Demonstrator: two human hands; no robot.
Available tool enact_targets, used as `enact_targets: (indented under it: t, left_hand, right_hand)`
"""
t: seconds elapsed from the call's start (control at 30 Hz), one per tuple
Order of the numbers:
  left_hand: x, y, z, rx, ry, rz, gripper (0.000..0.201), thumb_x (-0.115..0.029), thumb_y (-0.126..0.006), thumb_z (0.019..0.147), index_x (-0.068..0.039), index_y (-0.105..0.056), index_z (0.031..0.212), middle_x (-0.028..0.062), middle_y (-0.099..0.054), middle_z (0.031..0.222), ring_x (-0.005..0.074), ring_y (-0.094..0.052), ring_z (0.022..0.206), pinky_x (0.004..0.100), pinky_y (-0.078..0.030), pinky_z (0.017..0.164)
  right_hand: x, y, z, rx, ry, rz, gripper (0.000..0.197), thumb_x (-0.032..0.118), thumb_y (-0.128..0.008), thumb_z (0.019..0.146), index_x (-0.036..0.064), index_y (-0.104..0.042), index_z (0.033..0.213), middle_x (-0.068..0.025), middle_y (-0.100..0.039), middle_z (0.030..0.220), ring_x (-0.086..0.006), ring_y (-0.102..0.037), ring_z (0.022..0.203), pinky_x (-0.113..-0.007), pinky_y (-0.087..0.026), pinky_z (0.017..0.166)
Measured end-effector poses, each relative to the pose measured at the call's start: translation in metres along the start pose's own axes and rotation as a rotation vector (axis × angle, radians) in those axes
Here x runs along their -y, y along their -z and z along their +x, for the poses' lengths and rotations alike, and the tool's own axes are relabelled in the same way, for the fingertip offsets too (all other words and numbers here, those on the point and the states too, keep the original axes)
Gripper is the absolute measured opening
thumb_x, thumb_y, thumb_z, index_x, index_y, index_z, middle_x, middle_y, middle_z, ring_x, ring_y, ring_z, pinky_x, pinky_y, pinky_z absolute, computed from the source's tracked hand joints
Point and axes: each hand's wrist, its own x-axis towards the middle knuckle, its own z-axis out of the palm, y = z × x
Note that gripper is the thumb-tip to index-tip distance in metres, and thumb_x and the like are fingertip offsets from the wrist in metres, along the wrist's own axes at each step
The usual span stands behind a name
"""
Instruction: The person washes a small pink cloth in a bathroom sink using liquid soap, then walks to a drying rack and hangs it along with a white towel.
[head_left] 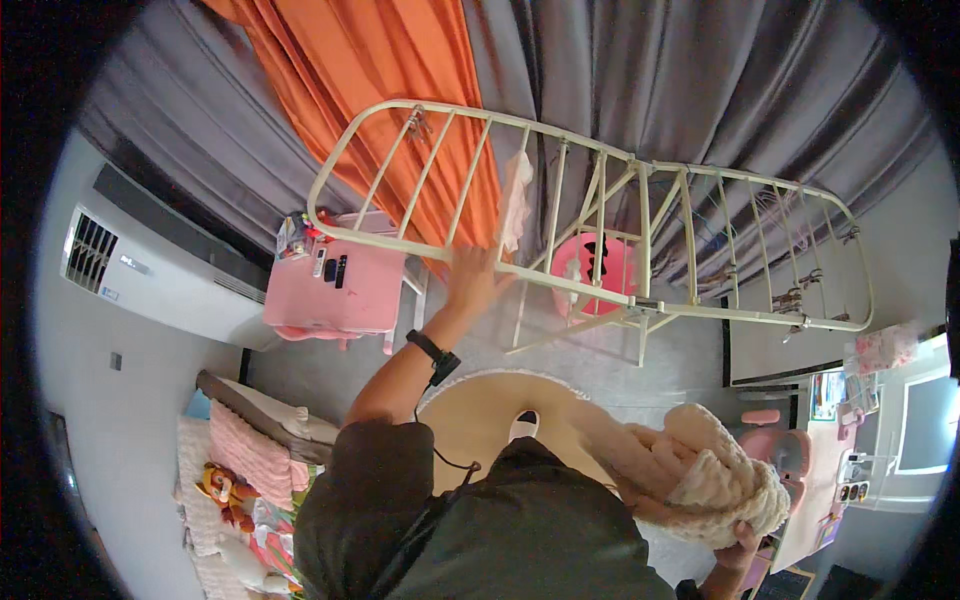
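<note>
A cream-coloured folding drying rack (400, 243) stands in front of me with its two wings spread. My left hand (474, 278) is on the near rail of its left wing, the fingers closed over the bar. Bunched at my right side is a thick cream blanket (715, 480) with a soft, bumpy texture. My right hand (738, 547) grips its lower edge, and part of that hand is hidden by the folds. A small pale pink cloth (517, 200) hangs over a bar of the left wing, just beyond my left hand.
Several clips hang on the rack's ends. A pink basin (612, 285) sits behind the rack's legs. To the left are a small pink table (330, 298) with small items and a bed (205, 470) with a plush toy (228, 492). A desk (812, 480) and pink chair (785, 450) stand right.
</note>
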Motion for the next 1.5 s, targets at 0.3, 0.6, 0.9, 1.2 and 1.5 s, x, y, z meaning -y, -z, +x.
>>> enact_targets:
  t: [0.3, 0.6, 0.9, 1.2, 1.5]
  left_hand:
    - [0.006, -0.029, 0.012, -0.054, -0.046, -0.152, 0.046, -0.039, -0.076, 0.077, -0.005, -0.062, 0.105, 0.0159, -0.062, 0.094, 0.0335, -0.058, 0.094, 0.0495, -0.037, 0.091]
    - [0.022, -0.09, 0.041, -0.051, -0.116, -0.166, 0.037, -0.034, -0.079, 0.075, -0.006, -0.059, 0.089, 0.0133, -0.061, 0.085, 0.0342, -0.056, 0.087, 0.046, -0.038, 0.088]
    - [0.068, -0.128, 0.132, 0.129, -0.06, -0.188, 0.029, -0.027, -0.076, 0.079, -0.004, -0.06, 0.089, 0.0193, -0.063, 0.091, 0.0401, -0.056, 0.092, 0.0519, -0.043, 0.083]
    - [0.041, -0.14, 0.167, 0.175, -0.145, -0.065, 0.028, -0.027, -0.066, 0.086, -0.004, -0.062, 0.102, 0.02, -0.065, 0.105, 0.0387, -0.056, 0.106, 0.0526, -0.039, 0.098]
    - [0.038, -0.123, 0.069, -0.083, -0.396, -0.244, 0.053, -0.013, -0.063, 0.084, -0.001, -0.048, 0.133, 0.0223, -0.044, 0.139, 0.0411, -0.039, 0.132, 0.0504, -0.029, 0.113]
  right_hand:
    - [0.001, -0.027, -0.004, -0.132, 0.047, 0.113, 0.089, 0.019, -0.083, 0.06, 0.0013, -0.042, 0.138, -0.012, -0.057, 0.127, -0.0297, -0.058, 0.114, -0.043, -0.053, 0.09]
    - [0.009, -0.031, -0.001, -0.041, 0.026, 0.117, 0.087, 0.023, -0.08, 0.069, 0.0016, -0.039, 0.142, -0.0144, -0.051, 0.138, -0.0337, -0.051, 0.124, -0.047, -0.045, 0.101]
    - [-0.002, -0.014, -0.002, -0.03, 0.05, 0.066, 0.079, 0.017, -0.082, 0.071, -0.0009, -0.045, 0.138, -0.0101, -0.057, 0.131, -0.0274, -0.053, 0.121, -0.041, -0.044, 0.1]
    - [-0.014, -0.036, -0.025, -0.11, -0.049, 0.064, 0.08, 0.018, -0.08, 0.071, 0.0002, -0.042, 0.139, -0.0133, -0.055, 0.133, -0.0311, -0.054, 0.121, -0.044, -0.046, 0.101]
    - [-0.033, -0.098, -0.039, -0.35, -0.145, 0.061, 0.076, 0.012, -0.078, 0.069, 0.0, -0.045, 0.136, -0.0122, -0.057, 0.128, -0.0309, -0.056, 0.117, -0.044, -0.049, 0.097]
